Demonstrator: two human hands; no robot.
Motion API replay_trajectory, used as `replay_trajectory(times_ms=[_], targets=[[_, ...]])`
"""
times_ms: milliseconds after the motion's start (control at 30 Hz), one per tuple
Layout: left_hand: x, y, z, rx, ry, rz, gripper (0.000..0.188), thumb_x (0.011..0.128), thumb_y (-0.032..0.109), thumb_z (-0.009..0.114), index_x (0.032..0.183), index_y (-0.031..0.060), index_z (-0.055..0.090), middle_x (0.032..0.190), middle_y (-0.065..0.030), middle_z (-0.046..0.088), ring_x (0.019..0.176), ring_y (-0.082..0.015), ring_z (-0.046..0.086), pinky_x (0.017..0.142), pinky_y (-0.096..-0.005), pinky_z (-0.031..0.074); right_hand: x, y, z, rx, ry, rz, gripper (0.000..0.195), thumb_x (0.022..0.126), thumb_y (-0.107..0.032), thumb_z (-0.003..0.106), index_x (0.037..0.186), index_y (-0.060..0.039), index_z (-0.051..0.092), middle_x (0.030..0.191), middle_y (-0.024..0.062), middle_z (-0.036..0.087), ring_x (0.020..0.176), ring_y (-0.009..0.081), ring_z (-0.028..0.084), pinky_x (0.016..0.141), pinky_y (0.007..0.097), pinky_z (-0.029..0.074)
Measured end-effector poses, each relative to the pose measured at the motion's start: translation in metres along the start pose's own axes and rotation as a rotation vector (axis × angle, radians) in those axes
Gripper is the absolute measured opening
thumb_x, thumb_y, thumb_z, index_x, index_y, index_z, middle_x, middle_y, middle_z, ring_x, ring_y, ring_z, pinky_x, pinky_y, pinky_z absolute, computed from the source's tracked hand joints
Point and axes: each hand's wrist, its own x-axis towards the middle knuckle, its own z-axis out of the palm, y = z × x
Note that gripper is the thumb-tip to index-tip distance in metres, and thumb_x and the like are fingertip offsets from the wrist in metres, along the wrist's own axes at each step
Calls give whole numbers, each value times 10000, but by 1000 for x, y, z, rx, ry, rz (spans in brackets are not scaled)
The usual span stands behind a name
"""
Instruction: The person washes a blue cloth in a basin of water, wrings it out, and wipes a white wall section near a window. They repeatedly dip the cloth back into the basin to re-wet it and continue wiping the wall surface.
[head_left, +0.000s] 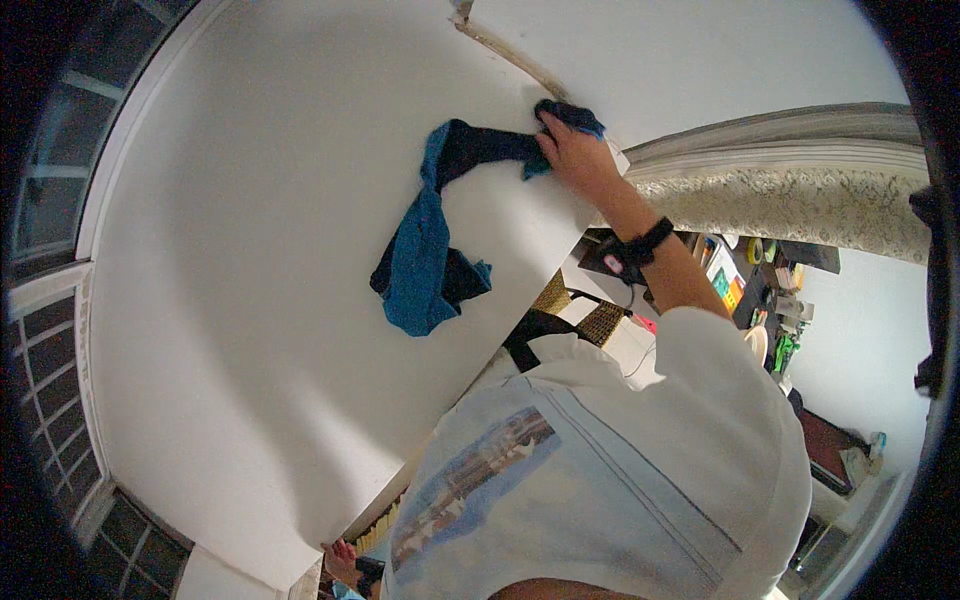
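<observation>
My right hand (577, 157) is pressed onto one bunched end of a dark navy and teal-blue cloth (420, 255), near the back corner of a broad white surface (262, 225). From under my fingers the cloth trails across the surface, twisted, and ends in a loose heap at the middle. A black band is on my right wrist. Far below, my left hand (341, 562) touches the surface's near corner beside my shirt. It is small and partly cut off, so its grip is hard to make out.
Barred windows (56, 375) line the left side. A white wall (675, 60) meets the surface at the back, along a worn, brownish seam (510, 60). Patterned curtain fabric (772, 195) hangs at right. Beyond are a woven-seat chair (600, 322) and shelves of books (720, 270).
</observation>
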Motion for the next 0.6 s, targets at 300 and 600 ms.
replay_trajectory(times_ms=[300, 600], targets=[[-9, -1, 8, 61, 269, 56, 391, 924, 409, 593, 1151, 91, 596, 754, -42, 652, 537, -147, 554, 423, -290, 427, 84, -41, 1, -43, -108, 75, 435, 961, -336, 476, 1340, -121, 469, 1007, 223, 667, 890, 395, 656, 764, 496, 527], [14, 9, -5, 182, -126, -13, 504, 946, 427, 547, 1307, 78, 505, 715, -46, 593, 489, -169, 425, 421, -326, 390, 108, -39, 12, -71, -8, -62, 402, 982, -317, 442, 1313, -95, 491, 1014, 215, 670, 890, 399, 659, 733, 502, 536]])
